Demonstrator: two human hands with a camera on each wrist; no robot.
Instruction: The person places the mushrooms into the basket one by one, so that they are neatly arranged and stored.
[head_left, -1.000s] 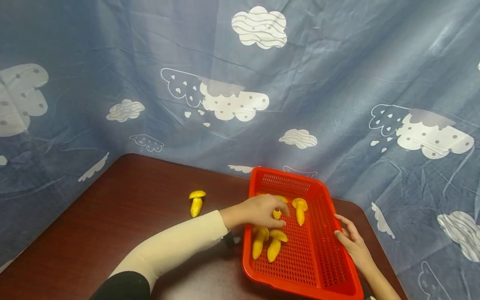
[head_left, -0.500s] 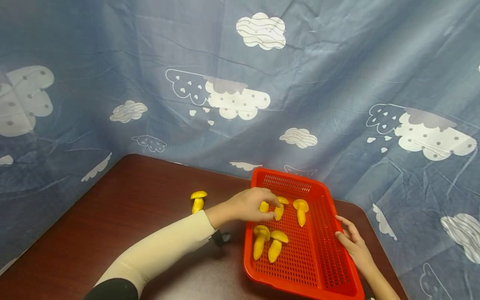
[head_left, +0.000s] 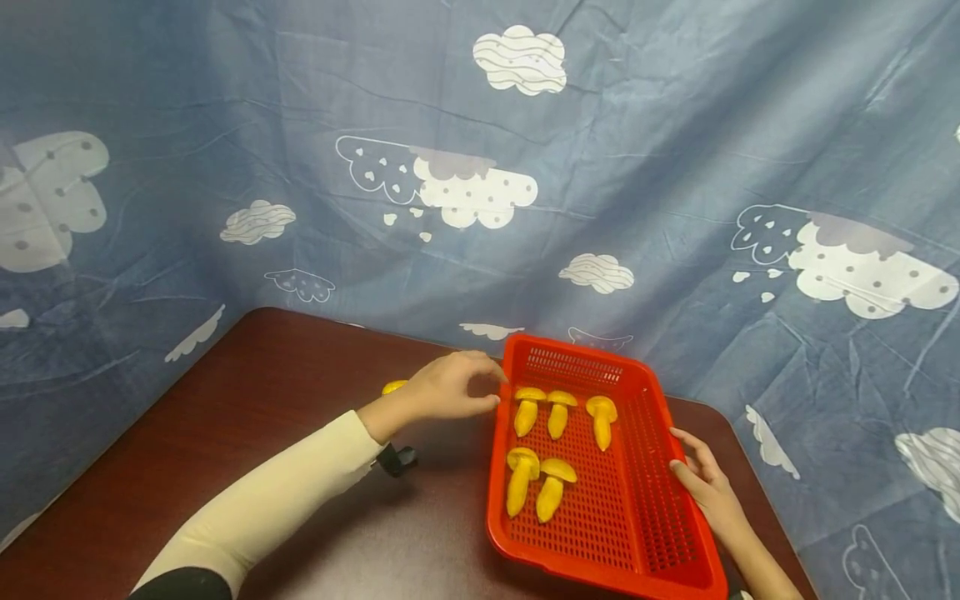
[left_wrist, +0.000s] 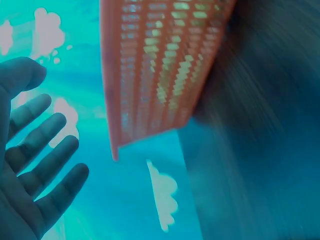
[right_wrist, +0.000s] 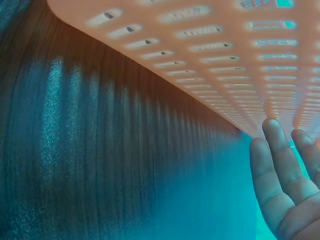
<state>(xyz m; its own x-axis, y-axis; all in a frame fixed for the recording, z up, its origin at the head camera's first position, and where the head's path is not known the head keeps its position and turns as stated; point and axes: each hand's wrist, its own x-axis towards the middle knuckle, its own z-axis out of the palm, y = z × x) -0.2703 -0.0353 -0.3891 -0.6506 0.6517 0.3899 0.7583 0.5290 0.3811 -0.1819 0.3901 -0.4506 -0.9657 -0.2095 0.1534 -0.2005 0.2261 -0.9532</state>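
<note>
My left hand point(head_left: 457, 387) is off the left rim of the red plastic basket point(head_left: 630, 500), holding nothing, its thumb and fingers spread apart. In the left wrist view the fingers point(left_wrist: 57, 155) are extended, away from the basket's slotted wall point(left_wrist: 150, 75). Several yellow mushrooms point(head_left: 558, 414) lie inside the basket, mostly toward its left side. One more yellow mushroom point(head_left: 393, 387) is on the table, mostly hidden behind the left hand and wrist. At the basket's right side my right hand point(head_left: 708, 487) holds the rim, thumb over the edge and fingers point(right_wrist: 280, 150) against the outer wall.
The basket stands on a dark reddish-brown table point(head_left: 315, 367), toward its right end. A blue cloth with white clouds point(head_left: 420, 275) hangs behind and beside the table. A small black device point(head_left: 397, 460) sits at the left wrist.
My left hand has drawn back leftward out of the basket, uncovering the two mushrooms at the upper left and now covering most of the one on the table. The right hand stays at the rim.
</note>
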